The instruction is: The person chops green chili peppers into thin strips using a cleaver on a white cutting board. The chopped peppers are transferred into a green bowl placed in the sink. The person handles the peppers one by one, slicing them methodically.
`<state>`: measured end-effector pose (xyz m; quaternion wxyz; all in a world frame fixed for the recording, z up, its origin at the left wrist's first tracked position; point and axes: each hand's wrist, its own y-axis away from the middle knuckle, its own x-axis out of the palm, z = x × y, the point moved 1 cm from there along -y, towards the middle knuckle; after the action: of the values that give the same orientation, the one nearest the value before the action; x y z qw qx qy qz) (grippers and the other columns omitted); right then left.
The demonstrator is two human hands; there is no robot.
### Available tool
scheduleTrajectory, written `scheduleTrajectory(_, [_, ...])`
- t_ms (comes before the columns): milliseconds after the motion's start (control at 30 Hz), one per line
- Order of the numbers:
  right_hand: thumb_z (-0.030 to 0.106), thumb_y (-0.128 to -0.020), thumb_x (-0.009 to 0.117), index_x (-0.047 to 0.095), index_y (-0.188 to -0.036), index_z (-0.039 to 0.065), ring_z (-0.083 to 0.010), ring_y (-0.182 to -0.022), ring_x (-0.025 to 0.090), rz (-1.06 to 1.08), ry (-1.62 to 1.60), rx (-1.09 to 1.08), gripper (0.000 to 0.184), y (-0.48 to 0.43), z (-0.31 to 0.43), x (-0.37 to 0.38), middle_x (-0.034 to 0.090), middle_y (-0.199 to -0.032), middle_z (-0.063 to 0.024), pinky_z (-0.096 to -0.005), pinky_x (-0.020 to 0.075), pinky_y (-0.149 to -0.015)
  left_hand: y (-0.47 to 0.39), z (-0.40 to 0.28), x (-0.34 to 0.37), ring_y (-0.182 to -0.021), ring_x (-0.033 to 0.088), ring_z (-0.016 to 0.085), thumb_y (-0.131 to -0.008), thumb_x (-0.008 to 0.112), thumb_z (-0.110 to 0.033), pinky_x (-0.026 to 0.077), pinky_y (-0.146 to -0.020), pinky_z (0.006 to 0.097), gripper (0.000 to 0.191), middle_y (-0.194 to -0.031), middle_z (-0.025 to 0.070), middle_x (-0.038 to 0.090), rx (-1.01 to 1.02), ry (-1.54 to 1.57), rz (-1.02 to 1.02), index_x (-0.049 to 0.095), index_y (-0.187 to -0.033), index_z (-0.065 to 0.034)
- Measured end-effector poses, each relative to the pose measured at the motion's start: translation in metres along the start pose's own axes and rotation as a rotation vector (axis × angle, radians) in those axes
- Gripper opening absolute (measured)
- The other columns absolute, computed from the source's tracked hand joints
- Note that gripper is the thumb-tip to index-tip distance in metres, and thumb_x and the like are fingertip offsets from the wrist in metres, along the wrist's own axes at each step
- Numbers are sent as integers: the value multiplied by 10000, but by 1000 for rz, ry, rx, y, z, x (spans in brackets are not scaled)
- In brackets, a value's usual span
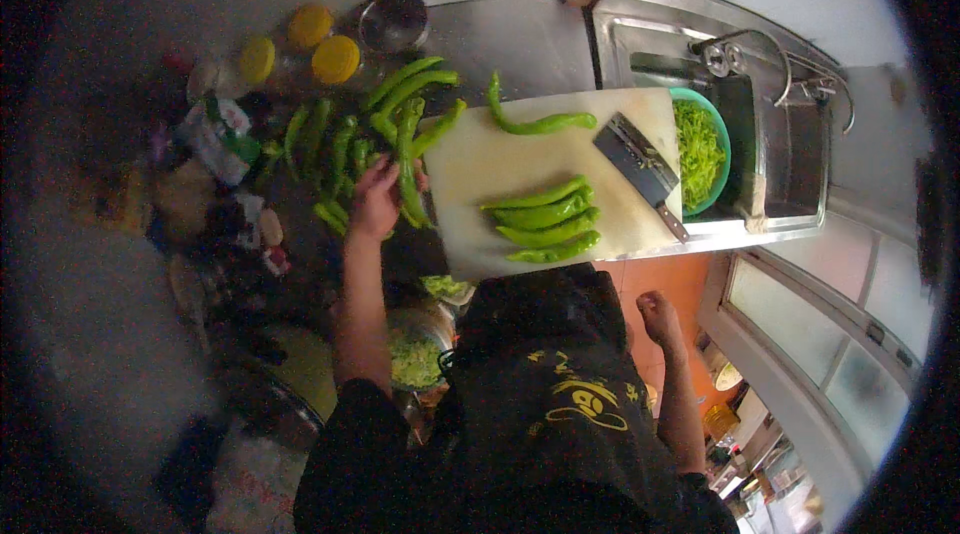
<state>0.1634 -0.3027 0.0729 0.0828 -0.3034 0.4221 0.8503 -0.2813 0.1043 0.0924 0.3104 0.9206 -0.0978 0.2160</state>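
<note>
My left hand [376, 198] is at the left edge of the white cutting board [457, 181], with fingers on both sides of a long green pepper [409, 151]. More green peppers [341, 148] lie loose to the left of the board. On the board, several green peppers [551, 223] rest side by side in a row, and one curved pepper [536, 123] lies apart near the far edge. A cleaver [634, 151] lies flat at the board's right, handle towards me. My right hand [658, 316] hangs curled beside my apron, away from the board, with nothing visible in it.
A green basin [721, 133] of shredded green vegetable sits in the metal sink [795, 159], partly under the board's right end. Yellow-lidded jars [335, 59] and a metal bowl [394, 20] stand at the back left. A pan of chopped greens [416, 361] is low at left.
</note>
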Motion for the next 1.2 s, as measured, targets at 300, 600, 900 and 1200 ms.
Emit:
scheduleTrajectory(300, [306, -953, 618, 669, -1025, 13, -383, -891, 702, 143, 152, -67, 306, -11, -2, -41, 705, -938, -224, -438, 553, -766, -5, 36, 112, -988, 642, 249, -906, 616, -8, 506, -917, 382, 368, -1146, 130, 647, 200, -760, 205, 588, -1273, -11])
scheduleTrajectory(600, [285, -939, 639, 672, -1034, 19, -373, -904, 707, 33, 97, 4, 285, -17, -18, -57, 699, -952, -248, -436, 551, -766, -46, 174, 114, -1104, 599, 355, -845, 565, 37, 497, -962, 432, 320, -1195, 149, 615, 580, -1420, 374, 696, -1122, -55])
scheduleTrajectory(900, [290, -947, 634, 656, -1015, -19, -307, -882, 714, 38, 81, 44, 317, 12, -66, -38, 716, -914, -191, -400, 550, -761, -171, 52, -20, -1178, 561, 398, -848, 686, -111, 473, -989, 475, 477, -1325, 181, 563, 791, -1525, -587, 549, -1297, -29])
scheduleTrajectory(1200, [290, -957, 629, 659, -1015, -9, -334, -870, 705, -2, 55, 32, 306, 25, -70, -36, 708, -893, -193, -411, 549, -761, -211, -3, -49, -1227, 534, 419, -798, 747, -146, 434, -1044, 494, 574, -1377, 192, 528, 831, -1713, -409, 546, -1328, -51])
